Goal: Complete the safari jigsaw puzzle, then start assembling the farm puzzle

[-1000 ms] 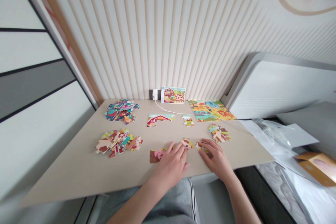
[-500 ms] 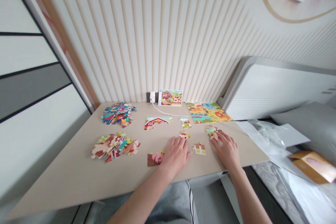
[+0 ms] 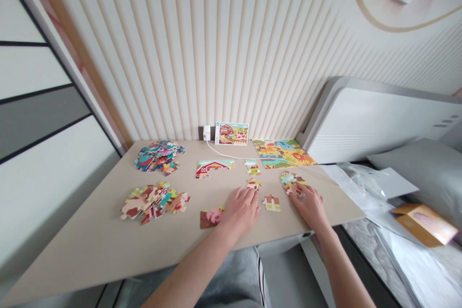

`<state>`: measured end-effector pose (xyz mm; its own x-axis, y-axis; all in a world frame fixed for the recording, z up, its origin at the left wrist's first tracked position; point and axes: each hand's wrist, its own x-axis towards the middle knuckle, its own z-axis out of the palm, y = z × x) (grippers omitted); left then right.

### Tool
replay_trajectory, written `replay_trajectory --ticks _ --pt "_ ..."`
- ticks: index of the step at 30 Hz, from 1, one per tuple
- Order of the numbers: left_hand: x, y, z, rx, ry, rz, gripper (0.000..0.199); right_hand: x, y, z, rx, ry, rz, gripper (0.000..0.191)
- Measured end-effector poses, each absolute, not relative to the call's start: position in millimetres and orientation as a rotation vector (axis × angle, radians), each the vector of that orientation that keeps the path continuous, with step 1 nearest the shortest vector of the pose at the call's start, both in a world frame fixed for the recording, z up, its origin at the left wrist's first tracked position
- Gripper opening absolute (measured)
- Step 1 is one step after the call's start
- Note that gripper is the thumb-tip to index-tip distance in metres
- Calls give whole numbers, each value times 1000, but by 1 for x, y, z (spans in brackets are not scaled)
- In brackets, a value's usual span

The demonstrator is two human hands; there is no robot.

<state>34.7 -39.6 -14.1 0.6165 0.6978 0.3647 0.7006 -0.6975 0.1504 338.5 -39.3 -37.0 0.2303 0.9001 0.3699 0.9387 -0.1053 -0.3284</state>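
Beige desk (image 3: 90,250) beside ribbed wall: jigsaw pieces (image 3: 290,182) touched by right hand (image 3: 309,207), grip untellable; left hand (image 3: 240,211) kept open, fingers apart, near pig piece (image 3: 214,215); loose piles (image 3: 155,201) left.

Two hands (image 3: 241,211) (image 3: 309,207), two jigsaw-piece heaps (image 3: 155,202) (image 3: 159,158)

A bedroom at home (note the grey pillow (image 3: 420,171)).

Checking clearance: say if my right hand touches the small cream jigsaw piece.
Apart: the head view shows a gap between right hand and cream jigsaw piece.
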Motion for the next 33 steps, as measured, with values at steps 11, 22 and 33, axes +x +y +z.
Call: replay_trajectory --ticks 11,22,33 --pt "36 -39 -9 -2859 -999 -621 18 396 -36 -24 -2326 -1170 -162 56" --pt "33 -40 -8 -2936 -894 -593 25 344 -46 -33 -2096 -1668 -195 51" --pt "34 -42 -8 -2952 -869 -611 24 327 -42 -29 -2154 -1561 -286 57"
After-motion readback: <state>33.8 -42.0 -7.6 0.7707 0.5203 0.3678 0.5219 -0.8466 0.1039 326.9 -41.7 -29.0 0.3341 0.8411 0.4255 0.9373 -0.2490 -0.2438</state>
